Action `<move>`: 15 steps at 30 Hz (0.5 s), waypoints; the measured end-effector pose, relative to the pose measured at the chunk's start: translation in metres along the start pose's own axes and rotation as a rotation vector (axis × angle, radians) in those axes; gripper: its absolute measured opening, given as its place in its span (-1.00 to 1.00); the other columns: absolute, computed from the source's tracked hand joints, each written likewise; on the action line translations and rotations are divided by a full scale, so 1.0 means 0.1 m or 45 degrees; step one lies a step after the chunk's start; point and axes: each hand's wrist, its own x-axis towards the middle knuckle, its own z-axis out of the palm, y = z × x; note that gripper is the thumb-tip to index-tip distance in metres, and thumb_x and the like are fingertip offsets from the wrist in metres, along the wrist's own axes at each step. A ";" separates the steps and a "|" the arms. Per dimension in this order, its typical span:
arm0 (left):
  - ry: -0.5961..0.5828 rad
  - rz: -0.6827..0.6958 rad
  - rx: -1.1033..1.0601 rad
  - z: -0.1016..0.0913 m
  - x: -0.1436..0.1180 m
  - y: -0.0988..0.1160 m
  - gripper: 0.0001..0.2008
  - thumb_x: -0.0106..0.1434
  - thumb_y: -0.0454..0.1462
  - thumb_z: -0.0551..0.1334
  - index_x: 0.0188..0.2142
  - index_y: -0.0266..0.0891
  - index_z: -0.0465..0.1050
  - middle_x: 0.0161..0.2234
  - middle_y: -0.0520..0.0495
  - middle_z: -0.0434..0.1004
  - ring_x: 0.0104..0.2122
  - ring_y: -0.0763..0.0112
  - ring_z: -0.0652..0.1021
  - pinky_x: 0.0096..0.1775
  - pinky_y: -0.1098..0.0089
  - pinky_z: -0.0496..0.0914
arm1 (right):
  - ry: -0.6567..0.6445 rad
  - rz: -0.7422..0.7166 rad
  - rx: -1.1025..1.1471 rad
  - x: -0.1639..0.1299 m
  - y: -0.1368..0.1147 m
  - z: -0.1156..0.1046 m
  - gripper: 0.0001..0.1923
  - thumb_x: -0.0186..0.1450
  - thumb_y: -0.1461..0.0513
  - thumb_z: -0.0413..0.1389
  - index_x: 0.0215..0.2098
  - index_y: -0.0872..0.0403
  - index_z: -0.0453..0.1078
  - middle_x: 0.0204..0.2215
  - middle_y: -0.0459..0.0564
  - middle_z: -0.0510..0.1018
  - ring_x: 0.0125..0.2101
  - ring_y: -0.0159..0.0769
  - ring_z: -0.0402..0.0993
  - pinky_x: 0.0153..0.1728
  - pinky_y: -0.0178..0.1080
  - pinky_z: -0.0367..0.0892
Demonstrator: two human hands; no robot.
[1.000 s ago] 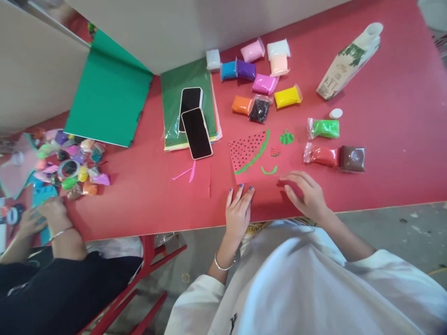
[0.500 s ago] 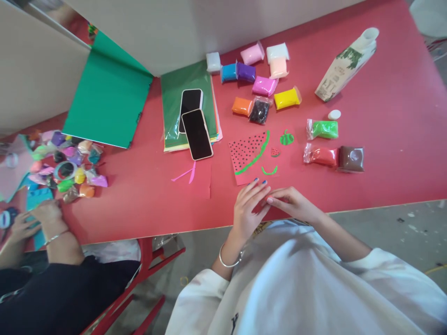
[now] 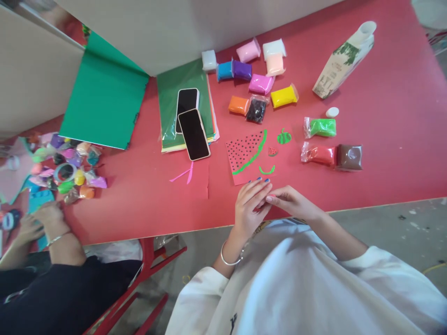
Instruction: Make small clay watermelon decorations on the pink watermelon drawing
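My left hand [image 3: 252, 201] and my right hand [image 3: 291, 201] meet at the table's front edge. The left fingers lie close together and bend over the thumb. My right thumb and fingers pinch against them, with a small red piece [image 3: 273, 196] showing between; it looks like modelling clay, mostly hidden. Just beyond my fingers lies a red card [image 3: 240, 179]. It carries a large watermelon wedge [image 3: 246, 151] with black seeds and a green rind. Right of this are a small striped green melon [image 3: 284, 136], a tiny watermelon slice [image 3: 273, 151] and a curved green strip [image 3: 267, 170].
Several clay packets [image 3: 256, 109] lie behind the card, with green [image 3: 323, 127], red [image 3: 319, 154] and brown [image 3: 350, 157] ones to the right. A carton [image 3: 344, 60] stands behind. Two phones [image 3: 194, 135] rest on a paper pack [image 3: 167, 107]. A co-worker's hands [image 3: 45, 218] are at left.
My hands stay together at almost the same spot, and the fingers have shifted slightly; a little more of the red piece shows. The whole view has moved a bit.
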 end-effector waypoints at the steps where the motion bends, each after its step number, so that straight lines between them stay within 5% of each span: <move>1: -0.003 0.003 -0.007 0.01 0.00 0.00 -0.61 0.26 -0.29 0.24 0.09 -0.06 0.38 0.01 -0.09 0.53 0.07 0.30 0.48 0.09 0.15 0.38 | -0.005 0.008 -0.015 0.00 0.01 -0.01 -0.64 0.30 0.00 0.09 -0.23 0.09 0.55 -0.33 -0.02 0.63 -0.31 -0.30 0.55 -0.11 -0.18 0.43; 8: -0.014 -0.054 0.013 0.08 -0.07 0.02 -0.72 0.25 -0.28 0.24 -0.03 -0.06 0.48 0.06 -0.08 0.48 0.04 0.30 0.49 0.06 0.14 0.42 | 0.072 0.038 -0.257 -0.10 0.11 -0.11 -0.69 0.28 0.04 0.12 -0.24 0.09 0.52 -0.35 -0.05 0.60 -0.28 -0.26 0.51 -0.19 -0.18 0.43; 15: 0.016 -0.126 -0.120 0.08 0.00 0.09 -0.73 0.21 -0.31 0.29 -0.07 -0.07 0.50 0.01 -0.07 0.51 -0.01 0.33 0.50 0.03 0.19 0.43 | 0.196 0.016 0.011 -0.20 0.14 -0.20 -0.73 0.20 0.15 0.24 -0.15 0.05 0.44 -0.22 -0.03 0.53 -0.19 -0.31 0.47 -0.09 -0.20 0.38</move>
